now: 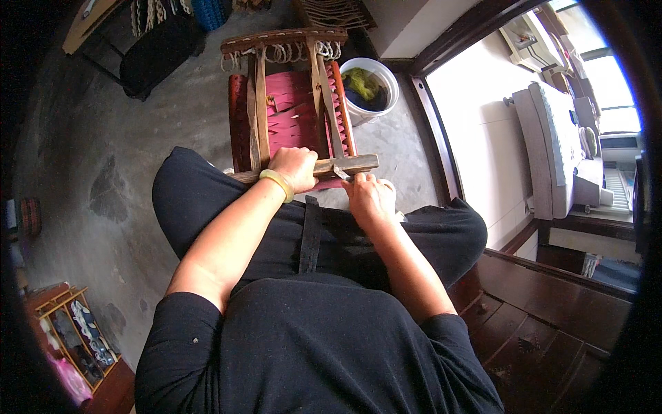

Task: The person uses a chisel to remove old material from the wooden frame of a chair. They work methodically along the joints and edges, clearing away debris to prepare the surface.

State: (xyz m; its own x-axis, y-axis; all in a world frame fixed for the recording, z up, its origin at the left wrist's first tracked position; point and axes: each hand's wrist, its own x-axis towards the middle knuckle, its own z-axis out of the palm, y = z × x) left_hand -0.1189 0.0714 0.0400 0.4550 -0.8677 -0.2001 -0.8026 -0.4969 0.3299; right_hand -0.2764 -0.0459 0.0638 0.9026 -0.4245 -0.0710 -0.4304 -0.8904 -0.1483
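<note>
A wooden frame [261, 103] of long slats lies in front of my knees, with a crossbar [358, 164] at its near end. My left hand [295, 168], a pale yellow bangle on its wrist, is closed over this crossbar left of its middle. By the bar's right part, my right hand [371, 199] has its fingers closed on a small, thin, light-grey piece [340, 172] that touches the wood. What that piece is, I cannot tell. At the frame's far end a dark curved bar [286, 40] carries loops of white cord.
Under the frame stands a low seat of pink woven strips [289, 114] with reddish side rails. A white bucket [387, 72] holding yellow-green and dark material is right of it. A black chair [162, 55] stands far left, a shoe rack [79, 338] near left, a doorway on the right.
</note>
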